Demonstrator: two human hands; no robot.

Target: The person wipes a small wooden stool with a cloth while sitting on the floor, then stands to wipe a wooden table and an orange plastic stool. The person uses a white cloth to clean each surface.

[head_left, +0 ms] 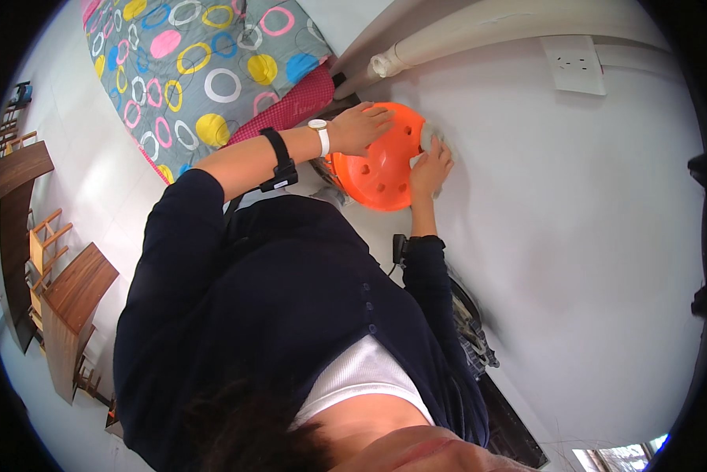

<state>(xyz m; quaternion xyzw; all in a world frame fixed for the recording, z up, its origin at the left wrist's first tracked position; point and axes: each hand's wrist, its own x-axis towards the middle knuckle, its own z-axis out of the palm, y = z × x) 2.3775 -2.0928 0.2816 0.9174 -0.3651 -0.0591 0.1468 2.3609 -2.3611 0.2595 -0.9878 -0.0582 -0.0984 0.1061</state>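
Note:
A round, glossy orange plastic object [383,168], pierced by several holes, lies in front of me near the wall; its underside is hidden. My left hand [359,128] rests flat on its upper left, fingers extended and slightly apart. A white-strapped watch [319,134] is on that wrist, and a black band with a small device [279,171] circles the forearm. At the object's right edge, my right hand [432,167] presses a pale grey cloth [433,137] against it, partly covering the cloth.
A bed with a circle-patterned cover [211,76] stands ahead to the left. On the right is a white wall [566,194] with a socket plate [574,65] and a pale pipe [424,56]. Wooden tables [82,283] and chairs [46,233] stand at far left.

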